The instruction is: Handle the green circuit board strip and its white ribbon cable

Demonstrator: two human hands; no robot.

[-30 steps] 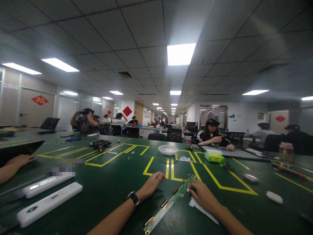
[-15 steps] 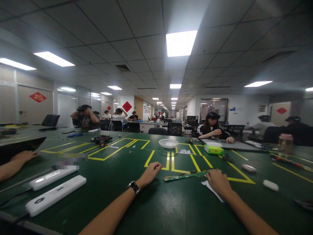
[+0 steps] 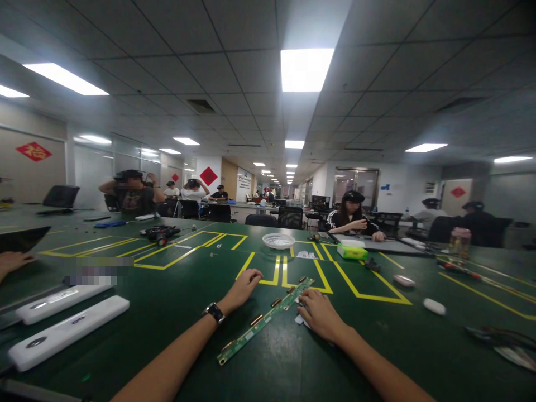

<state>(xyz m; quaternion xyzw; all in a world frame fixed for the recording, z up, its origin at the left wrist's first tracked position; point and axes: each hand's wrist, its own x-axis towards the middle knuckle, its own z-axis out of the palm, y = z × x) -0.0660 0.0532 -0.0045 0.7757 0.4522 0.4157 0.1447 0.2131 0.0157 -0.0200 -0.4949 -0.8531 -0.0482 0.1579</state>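
Observation:
On the green table [image 3: 268, 385] a long narrow green circuit board [image 3: 262, 326] lies slantwise between my hands, its near end toward my left forearm. Brass-coloured parts sit along one edge of it. My left hand [image 3: 242, 289], with a dark-banded watch at the wrist, hovers or rests left of the board, fingers loosely stretched and holding nothing. My right hand [image 3: 320, 314] lies palm down at the board's far end, fingers apart, the fingertips close to its edge. Whether they touch it I cannot tell. A piece of white paper [image 3: 298, 320] shows partly from under this hand.
A white basket [image 3: 278, 241], a green-and-white pack [image 3: 352, 251] and a white oval object [image 3: 434, 306] stand beyond my hands. Two white power strips [image 3: 69, 333] lie at left, near another person's hand [image 3: 14, 261]. Yellow tape [image 3: 307, 289] marks the table. A co-worker [image 3: 352, 215] sits opposite.
The circuit board has swung from nearly crosswise to a slant, its left end coming nearer me. My right hand has moved left with the paper. The view has turned slightly right.

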